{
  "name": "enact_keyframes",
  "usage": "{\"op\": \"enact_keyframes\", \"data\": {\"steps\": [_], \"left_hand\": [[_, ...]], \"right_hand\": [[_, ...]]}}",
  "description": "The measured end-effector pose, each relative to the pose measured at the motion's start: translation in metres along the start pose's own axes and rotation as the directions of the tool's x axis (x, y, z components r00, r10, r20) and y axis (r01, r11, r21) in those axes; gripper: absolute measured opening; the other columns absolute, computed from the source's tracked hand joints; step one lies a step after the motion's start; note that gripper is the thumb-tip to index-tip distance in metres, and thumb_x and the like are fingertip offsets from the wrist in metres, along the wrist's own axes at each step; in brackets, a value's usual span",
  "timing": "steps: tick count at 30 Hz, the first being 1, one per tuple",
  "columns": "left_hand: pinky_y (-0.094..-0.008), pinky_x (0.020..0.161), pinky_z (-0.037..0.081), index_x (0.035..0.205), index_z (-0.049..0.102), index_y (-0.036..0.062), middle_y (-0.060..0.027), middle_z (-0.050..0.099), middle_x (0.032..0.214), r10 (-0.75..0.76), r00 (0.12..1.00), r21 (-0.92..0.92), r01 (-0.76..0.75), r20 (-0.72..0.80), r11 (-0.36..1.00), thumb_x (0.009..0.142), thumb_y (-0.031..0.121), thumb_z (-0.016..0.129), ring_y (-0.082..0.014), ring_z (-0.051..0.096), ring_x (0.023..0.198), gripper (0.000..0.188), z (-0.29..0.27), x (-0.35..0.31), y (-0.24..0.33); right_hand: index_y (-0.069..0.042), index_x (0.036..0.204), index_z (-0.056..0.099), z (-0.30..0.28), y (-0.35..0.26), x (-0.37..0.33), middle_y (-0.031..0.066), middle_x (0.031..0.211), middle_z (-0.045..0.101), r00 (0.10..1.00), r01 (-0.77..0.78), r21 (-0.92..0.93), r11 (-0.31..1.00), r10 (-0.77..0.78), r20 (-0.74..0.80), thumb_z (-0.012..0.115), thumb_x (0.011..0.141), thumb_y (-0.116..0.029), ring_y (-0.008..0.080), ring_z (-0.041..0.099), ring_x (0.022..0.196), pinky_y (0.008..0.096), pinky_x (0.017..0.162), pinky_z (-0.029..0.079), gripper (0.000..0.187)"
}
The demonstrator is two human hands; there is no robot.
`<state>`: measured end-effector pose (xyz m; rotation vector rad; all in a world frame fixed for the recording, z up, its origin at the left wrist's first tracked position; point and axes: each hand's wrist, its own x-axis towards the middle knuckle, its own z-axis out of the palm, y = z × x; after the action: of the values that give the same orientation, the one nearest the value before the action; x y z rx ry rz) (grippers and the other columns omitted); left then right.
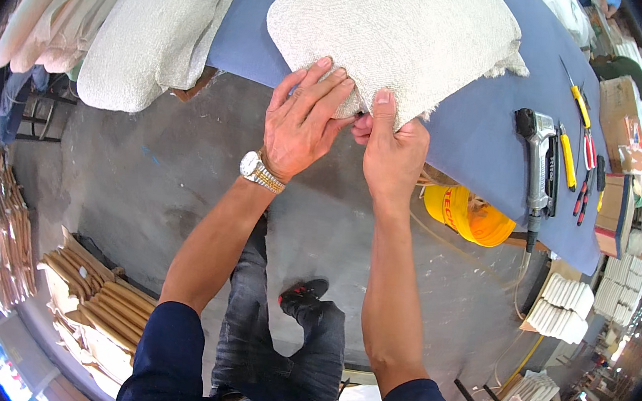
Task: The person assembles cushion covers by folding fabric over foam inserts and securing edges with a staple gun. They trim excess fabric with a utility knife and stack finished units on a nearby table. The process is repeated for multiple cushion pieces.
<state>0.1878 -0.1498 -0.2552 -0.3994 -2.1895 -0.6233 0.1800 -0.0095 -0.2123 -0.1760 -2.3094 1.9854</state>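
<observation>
A cream, textured fabric-covered cushion (398,38) with a frayed edge lies on a blue-grey covered table. My left hand (301,125) rests on its near edge, fingers stretched out over the fabric and thumb pointing toward my right hand. A watch (260,171) is on my left wrist. Close beside it, my right hand (394,146) pinches the fabric edge, thumb on top and fingers curled underneath. Between the two hands is a small dark gap at the edge. What lies under the fabric there is hidden.
On the blue-grey table (473,145), right of the cushion, lie a staple gun (535,155) with a hose, a yellow-handled tool (568,159) and red-handled pliers (590,153). A yellow bucket (452,205) hangs below the table edge. More cream covered pieces (151,37) stand at left.
</observation>
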Motion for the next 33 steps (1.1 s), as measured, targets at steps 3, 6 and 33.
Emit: {"op": "enact_keyframes", "data": {"steps": [3, 6, 33], "left_hand": [[-0.0436, 0.106, 0.043, 0.127, 0.065, 0.0106, -0.0088, 0.066, 0.134, 0.03, 0.999, -0.045, -0.032, -0.039, 0.998, 0.074, 0.012, 0.083, -0.0279, 0.058, 0.131, 0.056, 0.005, -0.002, -0.005], [-0.0442, 0.103, 0.044, 0.127, 0.065, 0.0126, -0.0095, 0.064, 0.136, 0.079, 0.996, -0.008, -0.079, -0.029, 0.997, 0.076, 0.015, 0.083, -0.0293, 0.059, 0.13, 0.054, 0.004, -0.005, -0.01], [-0.0541, 0.103, 0.05, 0.117, 0.07, 0.0118, -0.0142, 0.063, 0.133, 0.058, 0.998, -0.061, -0.06, -0.036, 0.996, 0.077, 0.009, 0.08, -0.0378, 0.06, 0.126, 0.042, -0.02, 0.038, 0.003]], "right_hand": [[0.005, 0.082, 0.069, 0.001, 0.005, 0.001, 0.0074, 0.066, 0.068, 0.999, 0.047, -0.002, 0.999, -0.047, -0.002, 0.062, 0.102, -0.032, 0.0126, 0.065, 0.062, 0.0296, 0.059, 0.052, 0.043], [0.005, 0.088, 0.07, 0.003, 0.003, -0.001, 0.0077, 0.069, 0.069, 0.999, 0.05, 0.039, 0.998, -0.049, -0.009, 0.061, 0.103, -0.031, 0.0125, 0.065, 0.063, 0.0294, 0.06, 0.052, 0.041], [0.003, 0.097, 0.066, -0.007, -0.059, 0.013, 0.0112, 0.083, 0.064, 0.99, 0.112, -0.035, 0.993, -0.109, 0.092, 0.063, 0.1, -0.027, 0.0169, 0.062, 0.073, 0.0329, 0.069, 0.05, 0.03]]}}
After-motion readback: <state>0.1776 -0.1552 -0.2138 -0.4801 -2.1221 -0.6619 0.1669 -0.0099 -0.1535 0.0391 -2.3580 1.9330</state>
